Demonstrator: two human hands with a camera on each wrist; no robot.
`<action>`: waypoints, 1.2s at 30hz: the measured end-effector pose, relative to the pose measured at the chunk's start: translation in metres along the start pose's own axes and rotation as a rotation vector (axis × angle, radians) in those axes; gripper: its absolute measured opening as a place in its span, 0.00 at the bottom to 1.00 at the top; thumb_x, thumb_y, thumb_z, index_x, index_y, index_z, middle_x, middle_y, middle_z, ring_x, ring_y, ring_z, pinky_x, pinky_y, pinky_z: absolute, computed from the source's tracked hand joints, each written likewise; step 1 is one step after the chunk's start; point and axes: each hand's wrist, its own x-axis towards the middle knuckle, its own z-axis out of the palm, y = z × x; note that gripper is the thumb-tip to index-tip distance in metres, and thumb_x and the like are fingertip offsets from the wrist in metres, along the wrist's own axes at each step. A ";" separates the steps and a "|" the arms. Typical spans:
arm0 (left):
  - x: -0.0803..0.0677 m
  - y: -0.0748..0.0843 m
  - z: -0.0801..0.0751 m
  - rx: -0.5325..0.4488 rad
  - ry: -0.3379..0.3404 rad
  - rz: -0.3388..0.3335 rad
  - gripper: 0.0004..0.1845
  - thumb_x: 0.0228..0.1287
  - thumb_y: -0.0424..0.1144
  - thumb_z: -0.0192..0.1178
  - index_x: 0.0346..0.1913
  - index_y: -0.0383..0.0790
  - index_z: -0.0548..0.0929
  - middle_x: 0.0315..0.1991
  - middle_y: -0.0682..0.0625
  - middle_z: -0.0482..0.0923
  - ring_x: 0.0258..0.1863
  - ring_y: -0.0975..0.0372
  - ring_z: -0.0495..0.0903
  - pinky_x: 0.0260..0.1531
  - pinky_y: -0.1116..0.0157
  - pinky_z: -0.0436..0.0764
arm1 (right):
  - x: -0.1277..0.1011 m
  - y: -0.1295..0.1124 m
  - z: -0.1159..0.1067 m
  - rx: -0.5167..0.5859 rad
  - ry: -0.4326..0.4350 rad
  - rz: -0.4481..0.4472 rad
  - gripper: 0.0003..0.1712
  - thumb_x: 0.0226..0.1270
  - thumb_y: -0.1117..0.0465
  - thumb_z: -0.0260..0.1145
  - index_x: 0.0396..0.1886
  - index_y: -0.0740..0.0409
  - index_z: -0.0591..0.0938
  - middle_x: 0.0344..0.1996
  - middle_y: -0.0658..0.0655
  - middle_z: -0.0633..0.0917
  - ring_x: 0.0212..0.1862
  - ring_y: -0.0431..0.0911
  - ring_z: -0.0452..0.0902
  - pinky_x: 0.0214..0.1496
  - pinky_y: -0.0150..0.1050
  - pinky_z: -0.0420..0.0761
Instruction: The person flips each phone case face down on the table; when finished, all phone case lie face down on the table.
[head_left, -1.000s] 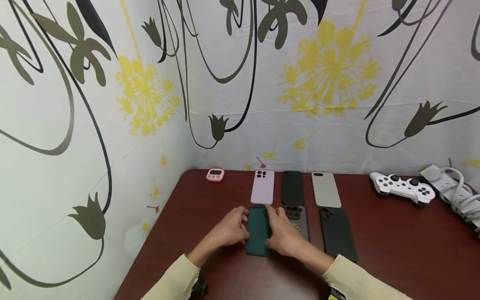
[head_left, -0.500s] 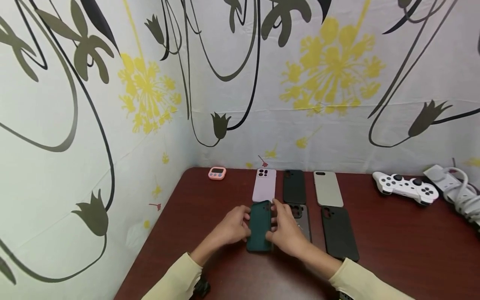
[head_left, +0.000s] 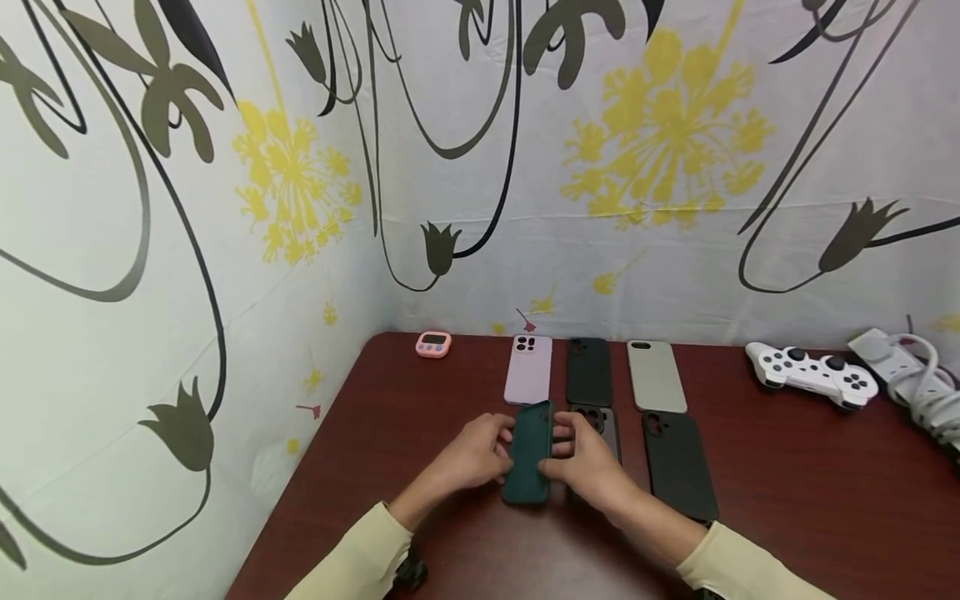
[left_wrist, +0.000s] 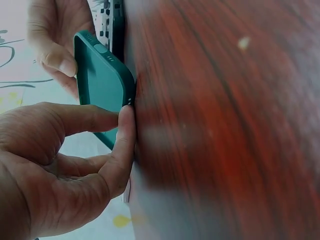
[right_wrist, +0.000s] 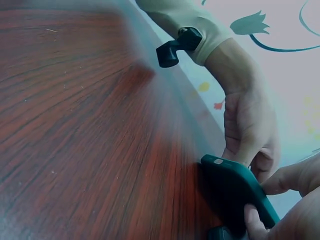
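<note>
A dark green phone case point(head_left: 527, 458) is between my two hands, tilted, its near end low over the brown table point(head_left: 450, 550). My left hand point(head_left: 474, 452) holds its left side; in the left wrist view the thumb and fingers point(left_wrist: 126, 135) pinch the rim near a corner. My right hand point(head_left: 592, 467) grips the opposite side, with its thumb point(right_wrist: 253, 217) on the edge in the right wrist view. The hollow inner side of the case point(left_wrist: 102, 82) shows in the left wrist view. Partly behind my right hand lies a grey phone case with a black camera frame point(head_left: 609, 429).
Behind lie a lilac case point(head_left: 528, 372), a dark case point(head_left: 588, 373) and a cream case point(head_left: 657, 377). A black case point(head_left: 680, 467) is to the right. A pink timer point(head_left: 433, 344), a white game controller point(head_left: 812, 375) and a white power strip point(head_left: 911, 375) stand near the wall.
The green case has gone from lying flat to tilted, its far end raised, and has shifted slightly right. Both hands have moved right along with it.
</note>
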 end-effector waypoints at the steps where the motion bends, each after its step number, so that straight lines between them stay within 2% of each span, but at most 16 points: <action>1: 0.000 0.001 0.001 -0.002 -0.004 -0.002 0.34 0.61 0.22 0.68 0.72 0.29 0.74 0.50 0.43 0.77 0.33 0.62 0.82 0.24 0.66 0.87 | 0.000 0.000 -0.001 0.021 -0.007 -0.002 0.47 0.64 0.69 0.74 0.79 0.66 0.62 0.68 0.69 0.75 0.60 0.55 0.81 0.51 0.45 0.86; 5: 0.001 0.004 0.003 -0.026 -0.019 -0.015 0.34 0.62 0.25 0.69 0.72 0.29 0.74 0.51 0.43 0.77 0.35 0.62 0.83 0.27 0.64 0.89 | -0.004 0.001 -0.004 0.083 -0.037 -0.012 0.47 0.66 0.70 0.72 0.80 0.66 0.59 0.69 0.71 0.74 0.57 0.53 0.83 0.48 0.46 0.89; 9: 0.001 0.007 0.004 -0.080 -0.051 -0.035 0.32 0.68 0.31 0.69 0.73 0.31 0.74 0.54 0.43 0.80 0.36 0.60 0.85 0.31 0.61 0.90 | -0.008 0.002 -0.007 0.144 -0.041 -0.004 0.47 0.69 0.70 0.70 0.82 0.63 0.57 0.70 0.72 0.72 0.57 0.53 0.83 0.46 0.47 0.91; 14: 0.002 0.012 0.004 -0.178 -0.101 -0.073 0.31 0.76 0.46 0.64 0.74 0.33 0.73 0.57 0.42 0.82 0.37 0.57 0.89 0.37 0.57 0.92 | -0.012 0.002 -0.010 0.155 -0.024 -0.009 0.44 0.72 0.70 0.68 0.82 0.59 0.58 0.71 0.70 0.71 0.58 0.52 0.83 0.47 0.47 0.91; 17: 0.003 0.017 0.004 -0.205 -0.097 -0.110 0.33 0.77 0.55 0.62 0.73 0.35 0.76 0.57 0.41 0.84 0.40 0.56 0.90 0.40 0.55 0.92 | -0.013 0.001 -0.011 0.130 -0.019 -0.019 0.43 0.73 0.67 0.68 0.82 0.58 0.59 0.71 0.68 0.70 0.59 0.52 0.82 0.47 0.47 0.91; 21: 0.007 0.022 0.001 -0.186 -0.080 -0.158 0.35 0.75 0.62 0.62 0.68 0.35 0.80 0.55 0.42 0.86 0.46 0.55 0.89 0.43 0.54 0.92 | -0.015 -0.002 -0.009 0.066 0.006 -0.031 0.41 0.74 0.65 0.69 0.81 0.56 0.61 0.71 0.66 0.71 0.63 0.54 0.80 0.48 0.45 0.89; 27: 0.019 0.032 -0.006 -0.108 -0.096 -0.196 0.39 0.71 0.66 0.63 0.66 0.34 0.81 0.52 0.43 0.87 0.43 0.55 0.90 0.47 0.53 0.91 | -0.016 -0.005 -0.005 0.052 0.029 -0.027 0.39 0.74 0.64 0.68 0.80 0.55 0.63 0.71 0.64 0.73 0.64 0.55 0.78 0.48 0.43 0.88; 32: 0.026 0.033 -0.009 -0.032 -0.106 -0.199 0.39 0.65 0.70 0.66 0.62 0.38 0.85 0.49 0.45 0.88 0.40 0.55 0.89 0.48 0.53 0.89 | -0.014 -0.007 -0.002 0.070 0.017 -0.019 0.39 0.74 0.63 0.68 0.80 0.56 0.63 0.71 0.64 0.72 0.61 0.51 0.79 0.47 0.46 0.89; 36: 0.029 0.030 -0.011 -0.052 -0.126 -0.182 0.37 0.65 0.68 0.68 0.60 0.38 0.86 0.50 0.46 0.87 0.41 0.55 0.90 0.48 0.54 0.89 | -0.013 -0.007 0.000 0.043 0.028 -0.028 0.38 0.76 0.61 0.66 0.80 0.55 0.63 0.70 0.62 0.73 0.60 0.50 0.79 0.48 0.45 0.87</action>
